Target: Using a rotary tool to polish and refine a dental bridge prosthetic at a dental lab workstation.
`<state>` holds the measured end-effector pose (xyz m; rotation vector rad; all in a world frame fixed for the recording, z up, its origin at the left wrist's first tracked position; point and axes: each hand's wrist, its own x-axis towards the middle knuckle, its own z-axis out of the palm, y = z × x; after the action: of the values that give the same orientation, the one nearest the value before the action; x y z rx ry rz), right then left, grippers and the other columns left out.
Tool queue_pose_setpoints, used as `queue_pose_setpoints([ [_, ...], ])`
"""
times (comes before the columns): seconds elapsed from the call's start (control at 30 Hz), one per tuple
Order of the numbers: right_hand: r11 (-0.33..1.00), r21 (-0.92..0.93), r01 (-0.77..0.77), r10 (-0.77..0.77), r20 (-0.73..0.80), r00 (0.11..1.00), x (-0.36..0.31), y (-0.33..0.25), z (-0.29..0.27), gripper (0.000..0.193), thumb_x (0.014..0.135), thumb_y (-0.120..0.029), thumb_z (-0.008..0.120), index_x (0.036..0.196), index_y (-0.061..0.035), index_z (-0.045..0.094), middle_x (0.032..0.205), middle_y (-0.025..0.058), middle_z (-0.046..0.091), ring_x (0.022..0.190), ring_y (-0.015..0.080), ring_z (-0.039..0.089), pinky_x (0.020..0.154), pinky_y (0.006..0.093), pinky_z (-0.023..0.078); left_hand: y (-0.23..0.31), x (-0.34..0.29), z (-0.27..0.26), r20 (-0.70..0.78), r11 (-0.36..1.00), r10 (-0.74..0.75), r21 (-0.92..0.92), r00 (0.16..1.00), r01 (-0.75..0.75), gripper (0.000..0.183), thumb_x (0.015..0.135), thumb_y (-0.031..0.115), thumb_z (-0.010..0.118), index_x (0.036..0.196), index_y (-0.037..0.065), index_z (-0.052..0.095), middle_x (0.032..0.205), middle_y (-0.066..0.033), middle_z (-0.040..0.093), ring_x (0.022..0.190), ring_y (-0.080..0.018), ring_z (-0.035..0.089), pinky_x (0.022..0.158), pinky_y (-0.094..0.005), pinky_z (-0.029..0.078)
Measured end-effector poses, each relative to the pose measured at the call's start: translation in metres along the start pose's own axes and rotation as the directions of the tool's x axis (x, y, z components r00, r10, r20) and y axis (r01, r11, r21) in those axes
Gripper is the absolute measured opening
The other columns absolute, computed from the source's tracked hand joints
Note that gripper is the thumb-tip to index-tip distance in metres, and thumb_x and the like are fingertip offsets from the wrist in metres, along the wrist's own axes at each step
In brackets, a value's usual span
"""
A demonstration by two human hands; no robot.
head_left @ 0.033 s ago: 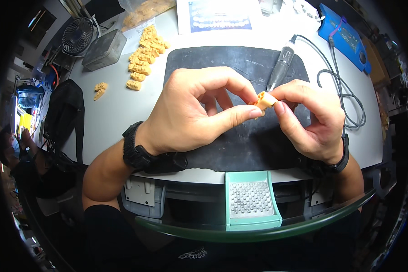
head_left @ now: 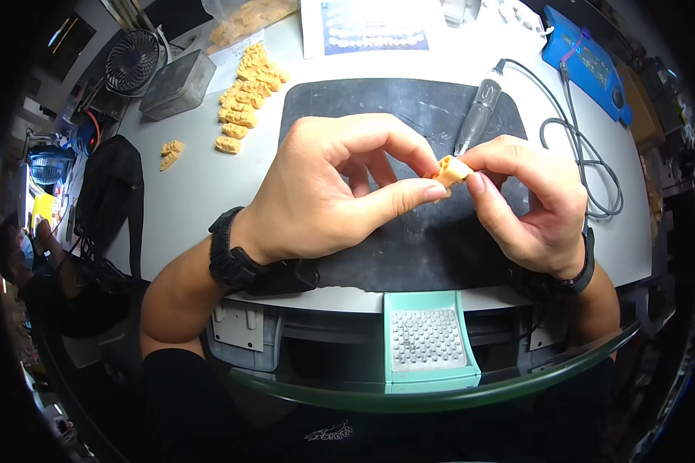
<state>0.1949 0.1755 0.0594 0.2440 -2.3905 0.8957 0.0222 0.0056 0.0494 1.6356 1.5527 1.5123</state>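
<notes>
Above a dark mat (head_left: 386,255), my left hand (head_left: 324,185) and my right hand (head_left: 529,201) meet at a small orange-yellow dental model piece (head_left: 454,171). Thumb and forefinger of the left pinch its left end. On its other end press the right thumb and forefinger. The piece's face shows a hollow or ridged shape, partly covered by fingertips. Just behind the right fingers lies a grey rotary handpiece (head_left: 479,108) on the mat. Several similar dental model pieces (head_left: 239,117) stand in a row at the far left, with a few more pieces (head_left: 171,153) apart from them.
A blue control unit (head_left: 587,65) with cables stands far right. At the back are a printed sheet with teeth pictures (head_left: 371,27) and a bag of pieces (head_left: 251,19). Far left are a metal box (head_left: 179,85) and a fan (head_left: 133,60). A green-framed studded tray (head_left: 429,339) juts from the front edge.
</notes>
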Motion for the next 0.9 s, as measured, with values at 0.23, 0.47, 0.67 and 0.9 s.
queue_pose_setpoints([
  [0.23,1.000,0.009,0.029,-0.029,-0.064,0.998,0.0013,0.0028,0.0043,0.013,0.086,0.004,0.066,0.098,0.0024,0.070,0.079,0.0073,0.070,0.058,0.0109,0.062,0.053,0.0221,0.048,0.0003,0.0001,-0.0008,0.000,1.000,0.002,0.009,1.000,-0.002,0.013,0.086,0.011,0.080,0.095,0.004,0.073,0.087,-0.0009,0.074,0.060,-0.0007,0.061,0.048,-0.0147,0.041],
  [0.47,0.999,0.016,0.031,-0.029,-0.076,0.997,0.0007,0.0036,0.0060,0.012,0.086,0.001,0.068,0.098,0.0010,0.071,0.078,0.0054,0.069,0.056,0.0097,0.061,0.051,0.0214,0.047,-0.0007,0.0005,-0.0011,0.003,1.000,0.014,0.018,1.000,-0.014,0.014,0.085,0.012,0.081,0.094,0.005,0.074,0.085,-0.0009,0.073,0.059,-0.0014,0.060,0.049,-0.0156,0.042],
  [0.67,1.000,0.021,0.023,-0.021,-0.058,0.998,0.0000,0.0036,0.0059,0.013,0.085,-0.002,0.072,0.098,-0.0003,0.071,0.080,0.0057,0.070,0.055,0.0093,0.060,0.049,0.0214,0.046,-0.0006,0.0001,-0.0010,0.011,1.000,0.009,0.020,1.000,-0.010,0.014,0.085,0.012,0.081,0.095,0.005,0.074,0.084,-0.0007,0.074,0.059,-0.0019,0.061,0.049,-0.0159,0.043],
  [0.9,1.000,0.026,0.004,-0.003,-0.054,0.999,-0.0006,0.0047,0.0081,0.016,0.084,-0.006,0.078,0.097,-0.0015,0.070,0.083,0.0059,0.071,0.053,0.0080,0.059,0.047,0.0205,0.044,0.0002,0.0003,-0.0002,0.017,1.000,0.009,0.014,1.000,-0.009,0.013,0.086,0.011,0.080,0.095,0.005,0.074,0.084,-0.0006,0.074,0.059,-0.0021,0.062,0.049,-0.0161,0.043],
])
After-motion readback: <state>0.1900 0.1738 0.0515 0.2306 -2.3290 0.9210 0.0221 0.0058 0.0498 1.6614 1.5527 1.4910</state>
